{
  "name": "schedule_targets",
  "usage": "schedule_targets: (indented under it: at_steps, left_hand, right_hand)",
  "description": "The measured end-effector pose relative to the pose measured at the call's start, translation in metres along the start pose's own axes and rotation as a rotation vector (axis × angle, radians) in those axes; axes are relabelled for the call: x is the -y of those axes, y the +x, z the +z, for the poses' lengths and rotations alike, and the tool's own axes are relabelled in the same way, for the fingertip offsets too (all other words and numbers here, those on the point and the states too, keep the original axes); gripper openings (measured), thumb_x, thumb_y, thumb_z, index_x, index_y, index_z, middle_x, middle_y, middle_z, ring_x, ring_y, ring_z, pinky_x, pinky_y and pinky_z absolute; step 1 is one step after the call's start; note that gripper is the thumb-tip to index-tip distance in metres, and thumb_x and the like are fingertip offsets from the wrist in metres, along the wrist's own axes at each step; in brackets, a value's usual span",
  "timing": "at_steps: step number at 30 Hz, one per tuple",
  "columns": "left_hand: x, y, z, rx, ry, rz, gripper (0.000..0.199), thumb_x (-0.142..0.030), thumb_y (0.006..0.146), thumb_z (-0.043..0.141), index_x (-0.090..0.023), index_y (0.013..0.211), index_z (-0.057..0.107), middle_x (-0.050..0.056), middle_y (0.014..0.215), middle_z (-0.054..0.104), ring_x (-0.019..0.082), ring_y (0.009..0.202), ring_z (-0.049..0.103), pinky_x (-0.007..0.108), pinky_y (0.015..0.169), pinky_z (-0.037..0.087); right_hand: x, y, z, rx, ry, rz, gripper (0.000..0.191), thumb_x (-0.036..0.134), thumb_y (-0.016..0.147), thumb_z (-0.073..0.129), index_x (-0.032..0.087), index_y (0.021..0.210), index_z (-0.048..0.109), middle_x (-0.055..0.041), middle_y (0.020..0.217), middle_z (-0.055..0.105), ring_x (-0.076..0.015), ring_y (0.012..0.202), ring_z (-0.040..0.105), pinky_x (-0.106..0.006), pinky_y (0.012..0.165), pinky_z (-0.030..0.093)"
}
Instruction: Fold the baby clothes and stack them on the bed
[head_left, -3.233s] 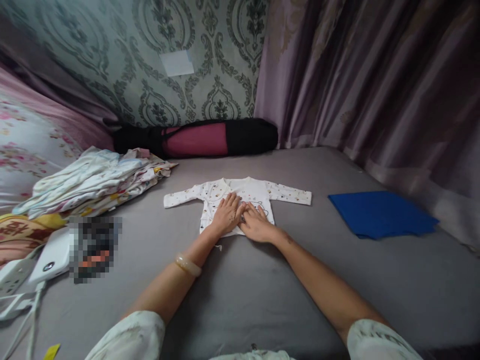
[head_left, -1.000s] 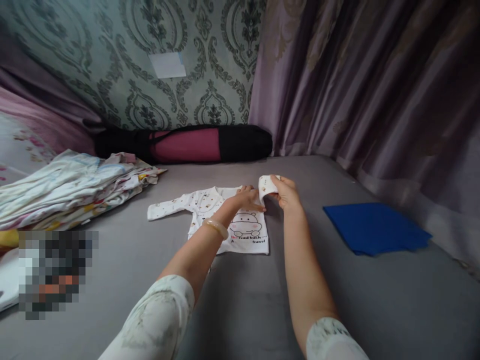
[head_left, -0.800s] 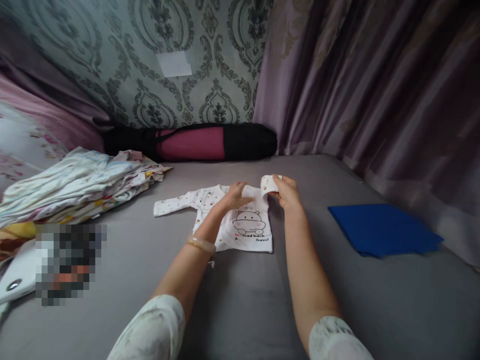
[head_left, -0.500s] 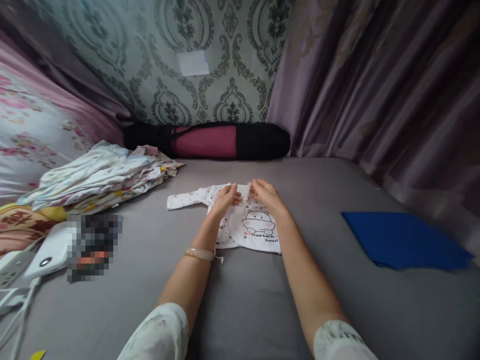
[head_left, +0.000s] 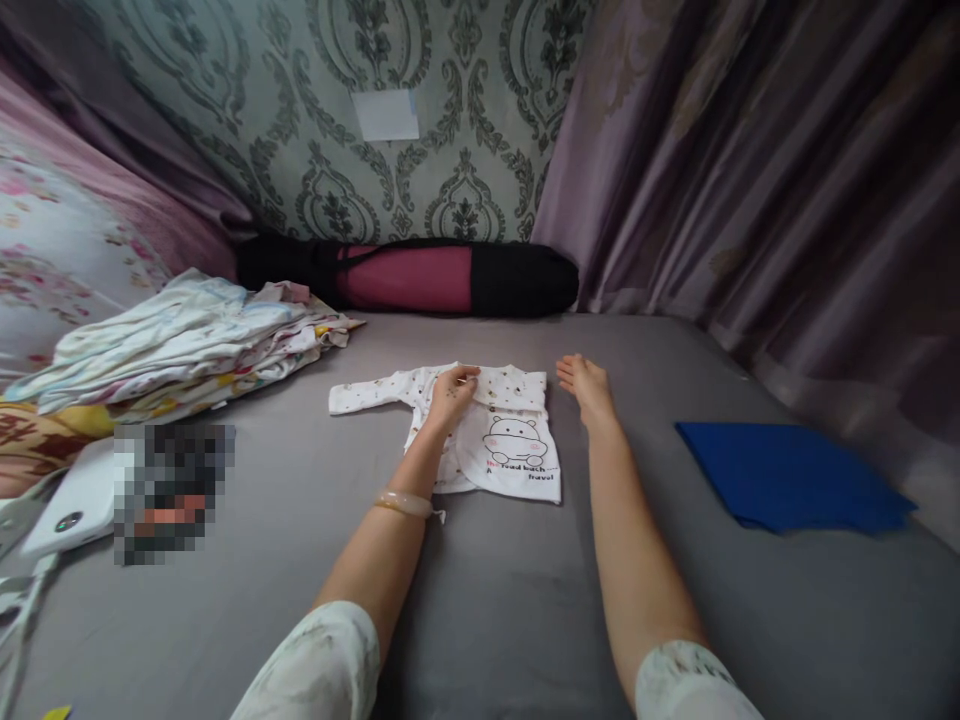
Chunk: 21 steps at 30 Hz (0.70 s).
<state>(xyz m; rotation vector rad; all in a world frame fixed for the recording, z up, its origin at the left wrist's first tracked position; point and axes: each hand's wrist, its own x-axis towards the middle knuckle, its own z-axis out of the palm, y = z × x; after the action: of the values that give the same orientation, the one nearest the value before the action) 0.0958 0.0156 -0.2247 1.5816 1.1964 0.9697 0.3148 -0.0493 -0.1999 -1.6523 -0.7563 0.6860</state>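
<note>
A small white baby top (head_left: pixel 517 480) lies flat on the grey sheet, with a cartoon hippo and lettering printed on its front. Its left sleeve (head_left: pixel 367 397) stretches out sideways, while the right sleeve (head_left: pixel 514 388) lies folded across the chest. My left hand (head_left: pixel 452 394) rests on the upper part of the top, near the neckline, fingers loosely extended and pointing right. Just off the top's right edge, my right hand (head_left: pixel 587 388) is held with its fingers stretched out and nothing in it.
A heap of folded cloths (head_left: pixel 172 335) sits at left, near a white power bank (head_left: pixel 79 500) with a cable and a blurred-out object (head_left: pixel 176 495). Blue folded fabric (head_left: pixel 787 475) lies at right. A black and maroon roll bag (head_left: pixel 405 278) lies against the wall.
My right hand has moved right, from above the chest to beside the top, uncovering the folded sleeve. My left hand has stayed near the neckline.
</note>
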Motion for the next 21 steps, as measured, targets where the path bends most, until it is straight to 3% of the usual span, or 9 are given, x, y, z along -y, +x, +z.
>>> schedule_targets:
  at_steps: [3, 6, 10, 14, 21]
  left_hand:
    - [-0.001, -0.002, -0.003, -0.044, 0.034, 0.004, 0.029, -0.02, 0.076, 0.052, -0.014, 0.097, 0.072, 0.0, 0.067, 0.059, 0.01, 0.053, 0.048, 0.021, 0.054, 0.039]
    - [0.002, -0.004, -0.006, -0.048, 0.07, 0.0, 0.028, -0.023, 0.077, 0.053, -0.013, 0.095, 0.072, 0.0, 0.066, 0.06, 0.011, 0.056, 0.051, 0.023, 0.058, 0.041]
    - [0.008, -0.004, -0.009, -0.058, 0.156, 0.022, 0.027, -0.025, 0.077, 0.056, -0.014, 0.095, 0.072, 0.003, 0.074, 0.064, 0.014, 0.064, 0.056, 0.025, 0.066, 0.045]
    - [0.011, -0.003, -0.009, -0.042, 0.249, 0.036, 0.028, -0.024, 0.076, 0.058, -0.014, 0.098, 0.072, 0.005, 0.08, 0.066, 0.016, 0.073, 0.06, 0.028, 0.074, 0.047]
    - [0.014, -0.001, -0.008, 0.005, 0.317, 0.066, 0.034, -0.02, 0.077, 0.056, -0.013, 0.107, 0.07, 0.007, 0.09, 0.068, 0.019, 0.082, 0.062, 0.031, 0.083, 0.047]
  right_hand:
    - [-0.005, -0.005, 0.014, 0.006, -0.394, -0.154, 0.039, 0.027, 0.095, 0.034, 0.014, 0.119, 0.062, -0.013, 0.122, 0.065, -0.0205, 0.114, 0.059, -0.034, 0.098, 0.043]
    - [-0.008, -0.016, 0.034, 0.125, -0.72, -0.288, 0.043, 0.023, 0.095, 0.032, 0.012, 0.129, 0.056, -0.0146, 0.134, 0.057, -0.0225, 0.126, 0.05, -0.034, 0.107, 0.035]
    - [-0.017, -0.034, 0.053, 0.233, -1.006, -0.413, 0.05, 0.027, 0.098, 0.028, 0.01, 0.143, 0.042, -0.0137, 0.154, 0.032, -0.0262, 0.144, 0.021, -0.046, 0.116, 0.014]
    - [-0.027, -0.04, 0.057, 0.265, -1.113, -0.4, 0.063, 0.042, 0.099, 0.024, 0.002, 0.147, 0.031, -0.0181, 0.156, 0.024, -0.0295, 0.146, 0.013, -0.049, 0.116, 0.006]
    - [-0.036, -0.035, 0.052, 0.241, -1.137, -0.359, 0.069, 0.049, 0.099, 0.02, 0.001, 0.148, 0.029, -0.0178, 0.156, 0.023, -0.0287, 0.145, 0.013, -0.046, 0.116, 0.006]
